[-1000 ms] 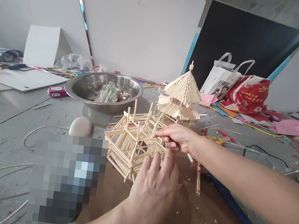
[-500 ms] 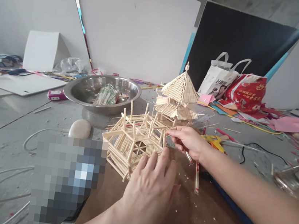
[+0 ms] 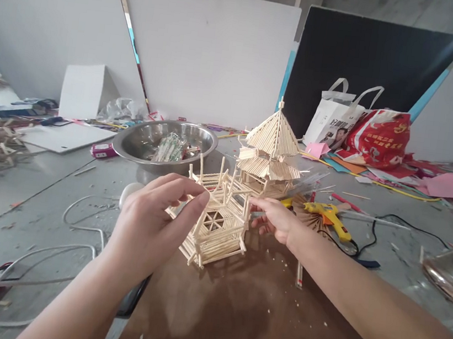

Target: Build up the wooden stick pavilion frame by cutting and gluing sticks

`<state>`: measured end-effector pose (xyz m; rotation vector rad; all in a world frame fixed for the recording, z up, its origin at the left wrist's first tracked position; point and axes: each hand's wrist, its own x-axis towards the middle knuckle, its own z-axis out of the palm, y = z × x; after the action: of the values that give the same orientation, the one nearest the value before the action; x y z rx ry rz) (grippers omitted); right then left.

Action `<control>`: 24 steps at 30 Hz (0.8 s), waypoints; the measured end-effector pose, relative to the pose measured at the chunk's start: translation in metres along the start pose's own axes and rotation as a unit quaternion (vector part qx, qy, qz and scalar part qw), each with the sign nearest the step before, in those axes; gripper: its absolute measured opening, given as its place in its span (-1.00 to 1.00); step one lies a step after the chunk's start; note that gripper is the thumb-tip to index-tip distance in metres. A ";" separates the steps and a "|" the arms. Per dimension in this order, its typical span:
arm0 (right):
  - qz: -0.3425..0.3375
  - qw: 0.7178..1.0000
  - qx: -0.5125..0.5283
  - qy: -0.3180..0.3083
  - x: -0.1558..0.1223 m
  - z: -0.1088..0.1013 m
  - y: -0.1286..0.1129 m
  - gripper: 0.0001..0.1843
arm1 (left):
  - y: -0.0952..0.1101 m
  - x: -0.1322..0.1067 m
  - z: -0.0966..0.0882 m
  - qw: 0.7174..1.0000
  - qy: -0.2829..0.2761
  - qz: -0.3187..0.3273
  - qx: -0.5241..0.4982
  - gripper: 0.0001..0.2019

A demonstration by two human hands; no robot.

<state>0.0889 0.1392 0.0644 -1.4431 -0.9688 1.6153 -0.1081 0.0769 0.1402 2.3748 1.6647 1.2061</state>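
Observation:
A hexagonal wooden stick frame (image 3: 217, 243) with short upright posts rests on the brown board (image 3: 216, 312). My left hand (image 3: 157, 219) is at its left side, fingers bent, with thumb and index closed together at the top of a front post. At the right side, my right hand (image 3: 274, 219) pinches the frame's edge between thumb and index; its other fingers curl below. Just behind stands a stick pavilion (image 3: 272, 142) with a pointed, tiered roof. Loose sticks with red ends (image 3: 299, 275) lie beneath my right forearm.
Behind the frame on the left sits a steel basin (image 3: 160, 169) holding wrapped sticks. A yellow glue gun (image 3: 331, 215) with a black cord lies to the right. White cable (image 3: 80, 206) loops at left; bags (image 3: 376, 139) and coloured paper are at the back right.
My left hand has moved from the front of the frame up and left to a front post. My right hand stays at the right edge. The view has shifted slightly.

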 end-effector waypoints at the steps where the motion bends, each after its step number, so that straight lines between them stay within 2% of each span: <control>1: 0.002 1.000 0.000 0.001 0.000 0.001 0.000 -0.81 | -0.001 -0.001 -0.001 1.000 0.004 -0.009 0.001 -0.82; 3: 0.003 1.000 0.000 0.001 0.002 0.003 0.001 -0.78 | -0.010 -0.002 -0.002 0.998 0.014 -0.056 0.004 -0.83; 5: 0.002 1.000 0.001 -0.001 0.003 0.004 0.002 -0.77 | -0.028 0.000 0.000 0.989 0.023 -0.143 -0.005 -0.82; 8: -0.011 1.000 0.006 -0.003 0.006 0.005 0.004 -0.81 | -0.062 0.004 0.009 0.954 -0.002 -0.286 -0.095 -0.70; 9: -0.016 1.000 0.009 -0.003 0.006 0.005 0.005 -0.83 | -0.071 0.005 0.013 0.945 -0.012 -0.305 -0.114 -0.66; 12: -0.031 0.999 0.018 -0.006 0.009 0.006 0.009 -0.87 | -0.089 0.006 0.024 0.925 -0.062 -0.334 -0.171 -0.64; 16: -0.042 0.998 0.035 -0.012 0.012 0.007 0.014 -0.91 | -0.092 0.005 0.029 0.891 -0.125 -0.349 -0.261 -0.61; 20: -0.048 0.998 0.045 -0.016 0.012 0.008 0.016 -0.93 | -0.090 0.004 0.030 0.875 -0.123 -0.353 -0.308 -0.59; 24: -0.070 0.996 0.050 0.005 0.001 0.006 0.014 -0.91 | -0.087 0.000 0.030 0.867 -0.113 -0.352 -0.334 -0.60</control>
<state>0.0819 0.1338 0.0517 -1.2858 -0.9489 1.5309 -0.1600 0.1273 0.0835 1.2692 1.4787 1.0498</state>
